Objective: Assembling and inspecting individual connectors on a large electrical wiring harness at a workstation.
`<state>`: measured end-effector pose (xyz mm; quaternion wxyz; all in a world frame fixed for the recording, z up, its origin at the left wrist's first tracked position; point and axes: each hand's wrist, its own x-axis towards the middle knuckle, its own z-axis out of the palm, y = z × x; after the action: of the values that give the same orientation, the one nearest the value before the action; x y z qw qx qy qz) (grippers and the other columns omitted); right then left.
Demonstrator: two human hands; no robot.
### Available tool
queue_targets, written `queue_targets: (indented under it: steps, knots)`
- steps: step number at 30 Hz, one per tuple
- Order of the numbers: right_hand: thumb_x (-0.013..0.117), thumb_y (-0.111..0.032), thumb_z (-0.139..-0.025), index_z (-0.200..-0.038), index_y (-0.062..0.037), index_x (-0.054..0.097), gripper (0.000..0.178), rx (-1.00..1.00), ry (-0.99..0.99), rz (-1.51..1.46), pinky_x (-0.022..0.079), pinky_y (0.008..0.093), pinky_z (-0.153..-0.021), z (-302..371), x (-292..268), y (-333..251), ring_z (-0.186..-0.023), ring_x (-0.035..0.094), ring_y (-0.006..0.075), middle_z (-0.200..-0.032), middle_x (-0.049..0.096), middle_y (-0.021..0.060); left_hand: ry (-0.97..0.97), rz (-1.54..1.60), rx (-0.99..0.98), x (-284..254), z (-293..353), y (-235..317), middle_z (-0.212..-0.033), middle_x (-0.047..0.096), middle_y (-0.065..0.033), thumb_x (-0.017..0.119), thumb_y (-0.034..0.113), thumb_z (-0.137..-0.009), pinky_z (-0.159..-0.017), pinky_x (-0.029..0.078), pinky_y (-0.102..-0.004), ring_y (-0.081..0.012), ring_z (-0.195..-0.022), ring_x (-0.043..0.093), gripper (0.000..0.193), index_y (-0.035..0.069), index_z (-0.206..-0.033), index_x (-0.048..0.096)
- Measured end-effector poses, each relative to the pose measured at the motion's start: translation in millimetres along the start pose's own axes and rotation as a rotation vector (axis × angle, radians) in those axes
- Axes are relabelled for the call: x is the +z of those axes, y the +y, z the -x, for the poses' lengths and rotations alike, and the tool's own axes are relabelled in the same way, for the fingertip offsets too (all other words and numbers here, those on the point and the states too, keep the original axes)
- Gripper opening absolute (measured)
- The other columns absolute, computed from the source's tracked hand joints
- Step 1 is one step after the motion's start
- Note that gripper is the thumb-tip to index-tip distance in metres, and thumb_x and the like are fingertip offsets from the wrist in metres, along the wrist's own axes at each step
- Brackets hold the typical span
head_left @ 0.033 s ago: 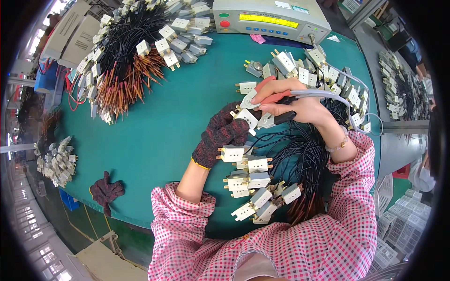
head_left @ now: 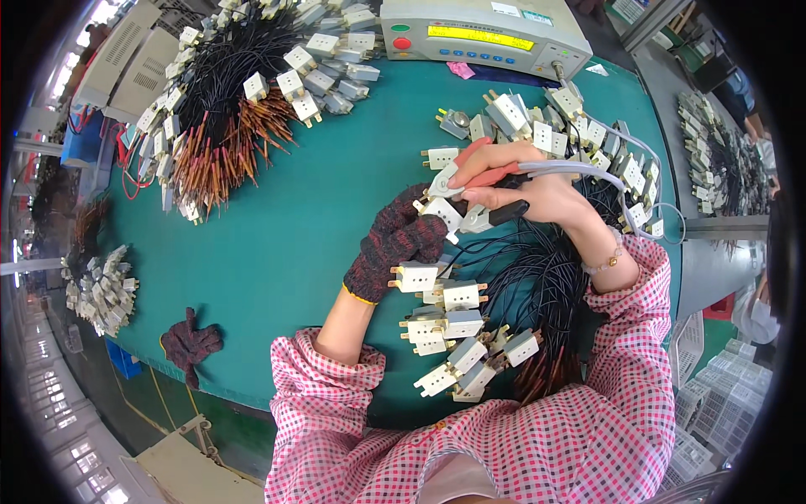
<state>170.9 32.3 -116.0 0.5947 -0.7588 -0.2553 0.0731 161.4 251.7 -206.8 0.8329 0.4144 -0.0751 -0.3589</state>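
Observation:
My left hand (head_left: 398,242), in a dark knitted glove, is closed around a small white-and-grey plug block (head_left: 442,217) with metal prongs. Bare, my right hand (head_left: 541,189) grips a red-handled test clip (head_left: 494,175) and a black-handled test clip (head_left: 509,212). The clips' jaws meet the block's prong side; their exact contact is hidden by fingers. Grey leads (head_left: 579,168) run from the clips past my right wrist. Below my hands lie several similar plug blocks (head_left: 462,294) with black wires (head_left: 537,273).
A tester with a lit yellow display (head_left: 483,46) stands at the back. More wired blocks (head_left: 319,80) are heaped back left, with brown wire ends (head_left: 222,164) toward me. Other blocks (head_left: 512,113) lie beyond my right hand. An unworn glove (head_left: 191,343) rests near the table's left front edge.

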Motion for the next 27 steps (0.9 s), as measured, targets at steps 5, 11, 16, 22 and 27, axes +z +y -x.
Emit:
queue_targets:
  steps: [5,11,16,22,27]
  knots:
    - [0.071,-0.010,-0.076,-0.091,-0.0013,0.068,0.018,0.114,-0.024,-0.111,0.046,0.0278,-0.074,4.5,7.0,-4.3,-0.081,0.057,0.0153,-0.090,0.062,0.0088,-0.013,-0.034,0.003,5.8,4.1,5.6,-0.099,0.062,-0.0064,0.066,0.006,-0.080,-0.062,0.050,-0.0272,-0.0133,-0.076,0.060,0.052,0.010,-0.128,0.047]
    - [0.072,-0.010,-0.076,-0.092,-0.0013,0.068,0.018,0.068,0.003,-0.125,0.046,0.0278,-0.076,4.6,8.7,-2.8,-0.084,0.057,0.0153,-0.091,0.062,0.0085,-0.014,-0.078,0.101,3.8,-1.0,-3.0,-0.112,0.059,-0.0086,0.067,0.001,-0.078,-0.080,0.052,-0.0340,-0.0198,-0.100,0.058,0.055,0.010,-0.128,0.047]
    - [0.071,-0.010,-0.077,-0.092,-0.0007,0.068,0.017,0.148,0.002,-0.170,0.046,0.0282,-0.076,4.9,6.7,-6.9,-0.085,0.056,0.0153,-0.091,0.061,0.0092,-0.028,-0.095,0.120,1.5,-5.8,-6.1,-0.115,0.058,-0.0093,0.064,0.001,-0.081,-0.085,0.050,-0.0356,-0.0209,-0.103,0.057,0.051,0.007,-0.128,0.046]
    - [0.060,-0.011,-0.085,-0.100,-0.0011,0.060,0.018,0.041,0.312,-0.452,0.051,0.0269,-0.061,-2.3,-26.2,12.4,-0.070,0.063,0.0180,-0.081,0.063,0.0130,-0.459,0.430,0.074,-13.3,-6.6,-18.9,-0.093,0.062,-0.0208,0.048,0.059,-0.084,-0.071,0.052,-0.0406,-0.0323,-0.087,0.061,0.063,0.000,-0.106,0.059]
    - [0.058,-0.015,-0.088,-0.104,0.0001,0.058,0.022,0.057,0.499,-0.517,0.047,0.0252,-0.049,-1.9,-32.8,15.2,-0.058,0.061,0.0168,-0.080,0.063,0.0154,-0.451,-0.071,-0.012,19.2,7.0,24.2,-0.106,0.059,-0.0159,0.070,0.019,-0.078,-0.070,0.053,-0.0389,-0.0285,-0.085,0.064,0.057,0.001,-0.125,0.044]
